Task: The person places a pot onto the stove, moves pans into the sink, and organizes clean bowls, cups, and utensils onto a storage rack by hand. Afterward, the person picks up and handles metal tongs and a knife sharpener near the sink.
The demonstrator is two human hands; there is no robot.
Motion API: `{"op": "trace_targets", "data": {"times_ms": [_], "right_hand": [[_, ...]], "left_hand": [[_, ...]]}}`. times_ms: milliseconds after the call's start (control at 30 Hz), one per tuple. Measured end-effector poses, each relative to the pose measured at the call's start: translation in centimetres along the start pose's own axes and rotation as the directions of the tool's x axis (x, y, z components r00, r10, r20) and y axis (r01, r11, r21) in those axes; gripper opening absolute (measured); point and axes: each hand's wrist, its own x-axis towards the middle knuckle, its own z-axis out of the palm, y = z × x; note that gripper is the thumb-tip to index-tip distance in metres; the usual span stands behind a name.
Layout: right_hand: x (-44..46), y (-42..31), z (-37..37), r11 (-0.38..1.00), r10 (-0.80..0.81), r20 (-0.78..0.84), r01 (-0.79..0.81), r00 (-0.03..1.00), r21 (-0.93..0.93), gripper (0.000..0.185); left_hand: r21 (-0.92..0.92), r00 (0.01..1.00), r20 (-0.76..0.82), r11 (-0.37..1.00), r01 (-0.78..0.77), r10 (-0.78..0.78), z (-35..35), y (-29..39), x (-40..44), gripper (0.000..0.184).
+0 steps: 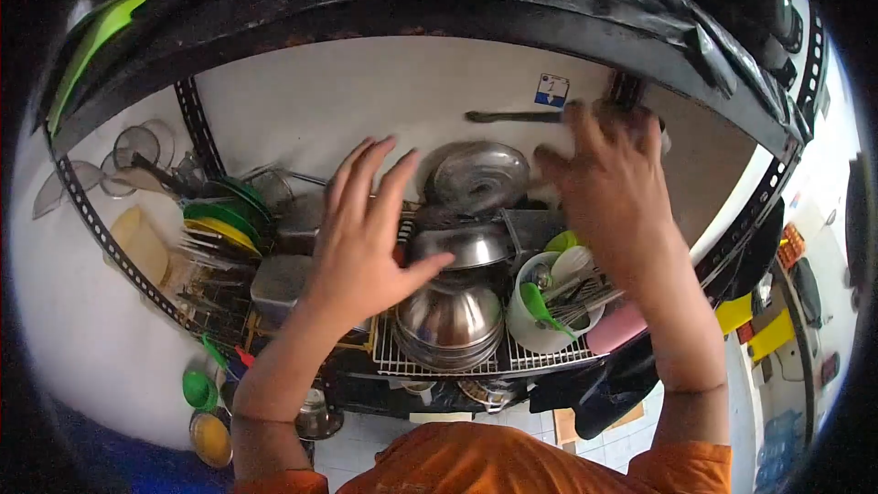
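Note:
My left hand [370, 224] is raised before the shelf, fingers spread, holding nothing. Just to its right are stacked steel mixing bowls: an upside-down bowl [453, 316] at the front, a wide bowl [464, 245] behind it, and a round metal dish [477, 176] leaning at the back. My right hand [611, 165] reaches up toward the back right, blurred, with its fingers apart. Below that hand stands a white tub [540, 337] of utensils, including a green ladle [538, 306] and a whisk [576, 306]. A dark strip [512, 116] lies along the wall beside the right fingertips.
Black slotted posts [199, 128] and a thick upper beam [393, 14] frame the shelf. Green and yellow plates [224, 220] stand in a rack at left, near metal containers [282, 285]. A pink cylinder [617, 327] lies beside the tub. Sieves [137, 146] hang on the left wall.

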Motion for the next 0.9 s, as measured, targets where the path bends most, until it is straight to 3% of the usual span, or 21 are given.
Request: {"op": "trace_targets", "data": {"times_ms": [33, 133, 200, 267, 300, 333, 400, 433, 467, 533, 633, 700, 733, 800, 833, 867, 900], "right_hand": [[-0.1, -1.2, -1.9, 0.995, -0.045, -0.016, 0.047, 0.999, 0.086, 0.019], [0.9, -3.1, -3.9, 0.897, -0.238, -0.097, 0.257, 0.966, 0.360, 0.017], [2.2, -2.9, -3.4, 0.868, -0.346, -0.135, 0.371, 0.929, 0.330, 0.015], [3.5, -2.1, -2.3, 0.819, -0.301, -0.379, 0.441, 0.875, 0.367, 0.017], [3.7, -1.0, -1.0, 0.791, -0.238, -0.513, 0.471, 0.825, 0.392, 0.028], [3.7, -0.3, 0.3, 0.770, -0.100, -0.625, 0.459, 0.774, 0.444, 0.025], [3.9, 1.2, 3.6, 0.768, 0.081, -0.519, 0.278, 0.851, 0.577, 0.030], [4.8, 1.6, 6.7, 0.742, 0.064, -0.276, 0.139, 0.959, 0.656, 0.037], [5.7, 1.5, 10.3, 0.717, 0.040, -0.011, -0.021, 0.999, 0.696, 0.045], [5.3, -0.5, 16.7, 0.920, -0.019, 0.318, -0.108, 0.948, 0.377, 0.059], [2.5, -2.1, 26.9, 0.957, -0.140, 0.340, 0.040, 0.930, 0.286, 0.069], [2.5, -2.9, 30.3, 0.969, -0.073, 0.392, -0.028, 0.917, 0.246, 0.068], [3.9, -2.7, 28.8, 0.965, -0.081, 0.379, -0.023, 0.922, 0.262, 0.068], [6.9, -1.4, 22.4, 0.858, -0.302, 0.579, -0.049, 0.758, 0.512, 0.064], [7.5, -1.8, 21.0, 0.794, -0.367, 0.404, 0.056, 0.838, 0.605, 0.060], [8.0, -2.3, 19.6, 0.719, -0.416, 0.211, 0.178, 0.884, 0.672, 0.057], [8.7, -2.8, 16.8, 0.688, -0.386, 0.131, 0.191, 0.913, 0.700, 0.052]], "left_hand": [[0.024, 0.999, 0.008, 0.999, -0.040, 0.040, 0.0, 0.7, 0.5, 0.098], [0.004, 0.991, 0.121, 0.999, -0.052, 0.051, 0.2, 1.5, 1.7, 0.104], [-0.077, 0.994, 0.107, 0.997, -0.016, 0.025, 0.6, -0.1, 1.3, 0.094], [-0.104, 0.939, 0.292, 0.970, 0.218, -0.180, -0.7, -0.9, 1.0, 0.083], [-0.065, 0.875, 0.306, 0.909, 0.412, -0.375, -1.5, -0.7, 0.2, 0.074], [-0.056, 0.874, 0.298, 0.907, 0.418, -0.385, -1.9, -1.7, -1.2, 0.074], [0.018, 0.953, -0.015, 0.953, 0.303, -0.303, -2.1, -3.7, -4.5, 0.047], [-0.136, 0.915, -0.004, 0.906, 0.400, -0.404, -3.4, -2.5, -5.0, 0.040], [-0.282, 0.868, 0.028, 0.829, 0.482, -0.495, -4.8, -1.2, -5.5, 0.033], [-0.340, 0.820, 0.010, 0.770, 0.540, -0.572, -5.6, 0.0, -8.6, 0.026], [-0.373, 0.737, -0.039, 0.694, 0.615, -0.674, -6.7, 2.8, -13.5, 0.026], [-0.580, 0.590, 0.000, 0.480, 0.658, -0.808, -6.6, 4.8, -17.1, 0.026], [-0.569, 0.585, -0.014, 0.488, 0.662, -0.811, -6.1, 5.4, -18.8, 0.026], [-0.474, 0.661, -0.276, 0.697, 0.538, -0.697, -5.2, 6.8, -21.9, 0.028], [-0.504, 0.579, -0.204, 0.591, 0.629, -0.790, -5.2, 7.7, -22.5, 0.030], [-0.503, 0.563, -0.214, 0.584, 0.637, -0.798, -5.1, 8.2, -22.2, 0.030], [-0.520, 0.592, -0.228, 0.611, 0.597, -0.773, -5.1, 8.5, -21.2, 0.031]]}}
